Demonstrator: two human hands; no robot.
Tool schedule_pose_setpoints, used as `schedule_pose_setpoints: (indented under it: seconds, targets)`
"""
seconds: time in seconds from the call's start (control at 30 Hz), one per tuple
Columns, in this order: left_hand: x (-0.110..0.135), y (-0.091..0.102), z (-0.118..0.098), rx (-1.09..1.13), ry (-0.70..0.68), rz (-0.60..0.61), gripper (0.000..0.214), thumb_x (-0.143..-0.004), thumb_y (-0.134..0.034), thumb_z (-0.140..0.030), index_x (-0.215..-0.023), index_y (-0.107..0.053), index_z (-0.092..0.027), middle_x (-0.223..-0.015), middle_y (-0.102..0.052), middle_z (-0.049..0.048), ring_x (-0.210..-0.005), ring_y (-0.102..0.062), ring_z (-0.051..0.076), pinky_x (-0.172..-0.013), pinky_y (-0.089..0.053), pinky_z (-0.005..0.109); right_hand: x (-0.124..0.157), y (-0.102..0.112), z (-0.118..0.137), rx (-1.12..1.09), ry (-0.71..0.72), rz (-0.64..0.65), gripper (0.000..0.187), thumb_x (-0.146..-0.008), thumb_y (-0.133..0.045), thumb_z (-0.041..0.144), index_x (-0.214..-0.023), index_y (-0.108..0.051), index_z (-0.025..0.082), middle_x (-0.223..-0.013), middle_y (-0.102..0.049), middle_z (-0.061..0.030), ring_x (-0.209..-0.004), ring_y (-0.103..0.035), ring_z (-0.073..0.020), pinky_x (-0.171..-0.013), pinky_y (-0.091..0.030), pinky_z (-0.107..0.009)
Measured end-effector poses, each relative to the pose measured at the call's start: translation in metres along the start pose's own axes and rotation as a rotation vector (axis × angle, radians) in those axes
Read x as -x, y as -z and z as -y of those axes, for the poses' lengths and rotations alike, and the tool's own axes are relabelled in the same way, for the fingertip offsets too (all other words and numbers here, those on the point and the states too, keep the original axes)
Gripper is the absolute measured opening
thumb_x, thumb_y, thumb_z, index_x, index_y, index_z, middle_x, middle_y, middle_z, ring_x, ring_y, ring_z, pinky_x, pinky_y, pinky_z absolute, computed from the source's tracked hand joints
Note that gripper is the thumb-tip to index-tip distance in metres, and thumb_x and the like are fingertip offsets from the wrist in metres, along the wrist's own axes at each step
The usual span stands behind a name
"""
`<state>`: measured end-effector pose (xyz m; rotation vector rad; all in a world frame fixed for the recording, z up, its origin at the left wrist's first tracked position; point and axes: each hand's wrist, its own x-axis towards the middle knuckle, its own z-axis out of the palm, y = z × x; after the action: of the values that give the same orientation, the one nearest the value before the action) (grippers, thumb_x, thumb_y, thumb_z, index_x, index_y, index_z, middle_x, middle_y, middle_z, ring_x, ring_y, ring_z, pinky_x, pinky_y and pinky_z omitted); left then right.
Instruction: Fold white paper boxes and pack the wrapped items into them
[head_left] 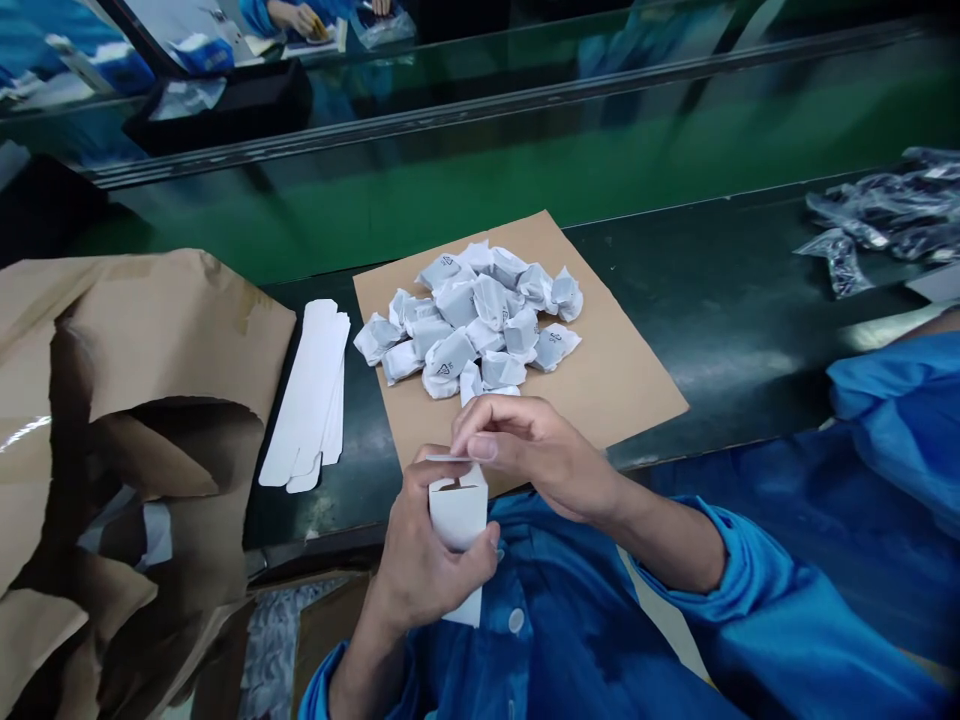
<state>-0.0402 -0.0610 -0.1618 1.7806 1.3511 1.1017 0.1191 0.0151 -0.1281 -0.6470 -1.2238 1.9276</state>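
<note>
My left hand [427, 555] is wrapped around a small white carton [459, 515], held upright close to my body. At its top end a flap stands partly up, with a slot showing below it. My right hand [525, 445] is at that top flap, thumb and fingers pinched together at its edge. Whether the fingers grip the flap or only press on it is hard to see. Just beyond the hands, a heap of small items wrapped in white paper [472, 315] lies on a flat cardboard sheet [615, 390].
Flat white folded cartons [307, 400] lie left of the sheet. A large open cardboard box [172, 350] stands at far left. Clear plastic bags with dark contents [885, 215] lie at right, near another person's blue sleeve [900, 385]. A green barrier [480, 170] runs behind.
</note>
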Motion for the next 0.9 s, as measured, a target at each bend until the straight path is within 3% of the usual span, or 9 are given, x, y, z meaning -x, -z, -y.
schedule_pose_setpoints:
  seconds: [0.07, 0.2, 0.3, 0.43, 0.57, 0.73, 0.9]
  targets:
    - [0.001, 0.000, 0.001, -0.034, -0.010, -0.017, 0.047, -0.073, -0.067, -0.020, -0.112, -0.043, -0.025, -0.098, -0.054, 0.0012, -0.071, -0.058, 0.012, -0.059, -0.049, 0.024, 0.000, -0.002, -0.002, -0.015, -0.009, -0.014, 0.021, -0.083, -0.071, 0.033, -0.082, -0.065, 0.013, -0.080, -0.059, -0.0018, -0.078, -0.055, -0.0114, -0.070, -0.044, -0.023]
    - [0.003, -0.003, 0.004, -0.086, -0.035, -0.039, 0.052, -0.075, -0.067, -0.022, -0.120, -0.042, -0.025, -0.102, -0.054, 0.0029, -0.082, -0.060, 0.015, -0.065, -0.050, 0.026, 0.002, -0.003, -0.004, 0.066, -0.109, -0.028, 0.025, -0.076, -0.078, 0.028, -0.094, -0.065, 0.015, -0.087, -0.062, -0.0008, -0.076, -0.056, -0.0108, -0.067, -0.045, -0.023]
    - [0.004, -0.007, 0.005, -0.063, -0.093, -0.091, 0.060, -0.074, -0.069, -0.020, -0.126, -0.039, -0.024, -0.105, -0.054, 0.0044, -0.089, -0.061, 0.017, -0.071, -0.052, 0.028, 0.004, -0.003, -0.003, 0.160, -0.067, -0.036, 0.020, -0.079, -0.076, 0.028, -0.092, -0.069, 0.015, -0.087, -0.063, -0.0020, -0.079, -0.056, -0.0119, -0.069, -0.046, -0.024]
    - [0.004, -0.011, 0.004, 0.010, -0.156, -0.228, 0.079, -0.069, -0.074, -0.015, -0.136, -0.032, -0.026, -0.113, -0.051, 0.0068, -0.099, -0.060, 0.019, -0.077, -0.054, 0.031, 0.005, -0.001, -0.002, 0.219, 0.048, -0.051, 0.015, -0.080, -0.075, 0.027, -0.090, -0.071, 0.015, -0.088, -0.065, -0.0027, -0.082, -0.060, -0.0135, -0.071, -0.049, -0.026]
    - [0.006, -0.006, 0.003, -0.042, -0.109, -0.184, 0.106, -0.073, -0.072, -0.019, -0.153, -0.002, -0.027, -0.120, -0.052, 0.0099, -0.106, -0.060, 0.022, -0.084, -0.055, 0.036, 0.006, 0.001, 0.001, 0.366, 0.170, 0.006, 0.006, -0.084, -0.070, 0.020, -0.088, -0.072, 0.016, -0.096, -0.069, -0.0043, -0.092, -0.065, -0.0152, -0.082, -0.053, -0.030]
    - [0.011, 0.002, 0.004, -0.228, -0.061, -0.052, 0.092, -0.079, -0.067, -0.028, -0.154, -0.013, -0.025, -0.135, -0.049, 0.0152, -0.119, -0.056, 0.028, -0.095, -0.052, 0.042, 0.014, 0.003, 0.001, 0.663, 0.391, 0.111, 0.015, -0.087, -0.066, 0.016, -0.101, -0.071, 0.015, -0.111, -0.070, -0.0084, -0.104, -0.066, -0.0160, -0.090, -0.054, -0.030]
    - [0.010, -0.001, 0.002, -0.271, -0.094, -0.043, 0.088, -0.079, -0.065, -0.024, -0.153, -0.016, -0.025, -0.138, -0.049, 0.0149, -0.120, -0.056, 0.028, -0.096, -0.052, 0.043, 0.025, -0.001, -0.017, 0.928, 0.676, -0.041, 0.013, -0.088, -0.064, 0.015, -0.101, -0.069, 0.013, -0.107, -0.072, -0.0124, -0.099, -0.068, -0.0184, -0.083, -0.055, -0.032]
